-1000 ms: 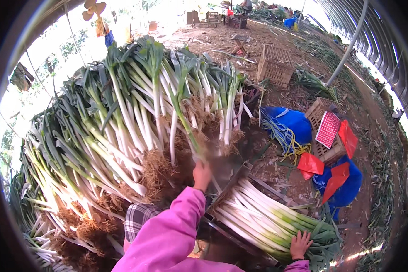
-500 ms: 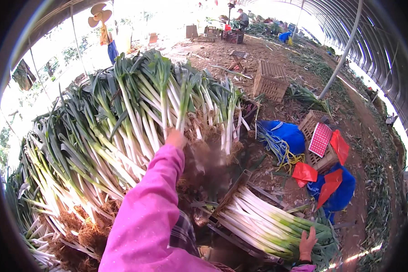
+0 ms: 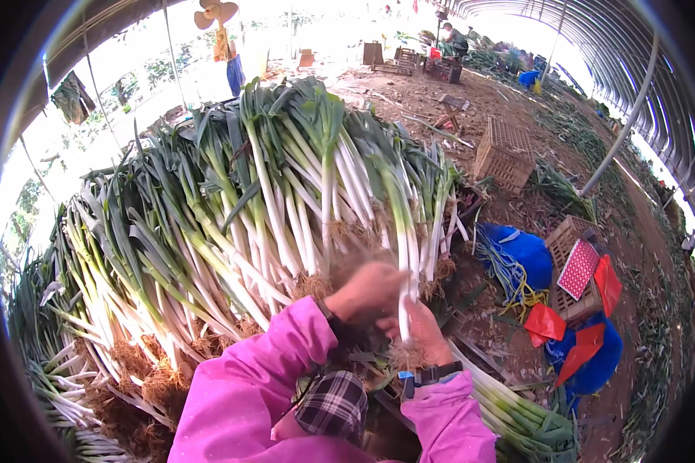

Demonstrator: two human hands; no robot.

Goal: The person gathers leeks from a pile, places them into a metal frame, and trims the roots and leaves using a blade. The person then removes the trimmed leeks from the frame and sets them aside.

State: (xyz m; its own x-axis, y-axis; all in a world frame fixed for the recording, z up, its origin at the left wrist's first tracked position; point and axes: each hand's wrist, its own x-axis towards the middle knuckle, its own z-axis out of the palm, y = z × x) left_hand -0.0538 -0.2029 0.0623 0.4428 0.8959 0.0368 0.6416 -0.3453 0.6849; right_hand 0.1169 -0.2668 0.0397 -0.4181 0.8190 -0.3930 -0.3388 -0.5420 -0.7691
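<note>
My left hand [image 3: 369,292] is closed at the white stem of a leek [image 3: 402,247], partly smeared by motion. Just below it, my right hand [image 3: 426,333] wraps the same stem near its brown roots. The leek stands nearly upright in front of a long pile of leeks [image 3: 208,208], green leaves away from me and shaggy roots towards me. To the lower right, trimmed leeks [image 3: 510,409] lie side by side, their white ends partly hidden by my right forearm.
At the right are a blue bag [image 3: 521,251] with loose cords, a tipped crate [image 3: 567,239] and red plastic pieces [image 3: 588,351]. A brown crate [image 3: 506,153] stands farther back. A pole [image 3: 625,123] leans at the right, and a person [image 3: 455,40] sits far off.
My right hand has left the trimmed leeks and come over to my left. My left hand has moved from the pile, and both now hold one leek. The whole view has swung leftward.
</note>
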